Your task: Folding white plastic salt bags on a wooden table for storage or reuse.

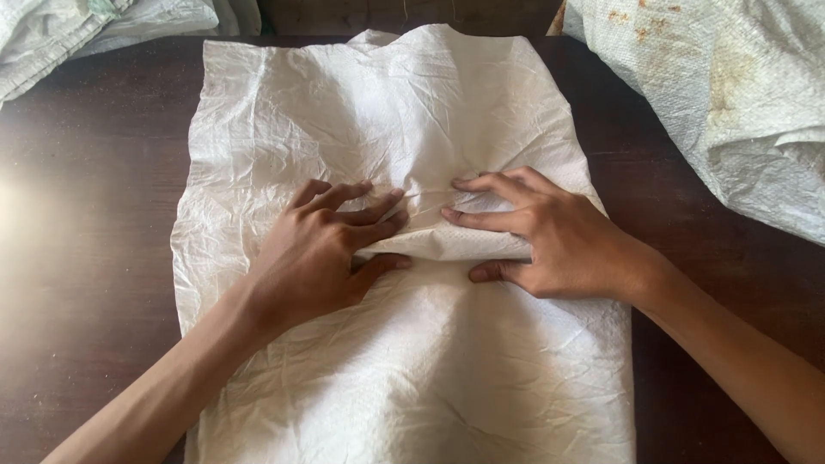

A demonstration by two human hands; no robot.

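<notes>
While both hands pinch a raised fold mid white woven sack (pixel 404 155), left hand (pixel 318 258), right hand (pixel 559 245), dark table (pixel 77 258), stained sacks (pixel 730 94) far right, folded sacks (pixel 77 30) far left.

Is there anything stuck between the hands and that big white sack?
No, nothing visible is in the way. The left hand and the right hand both press straight on the white woven sack, pinching a raised fold between them. The other sacks lie off to the sides.
</notes>
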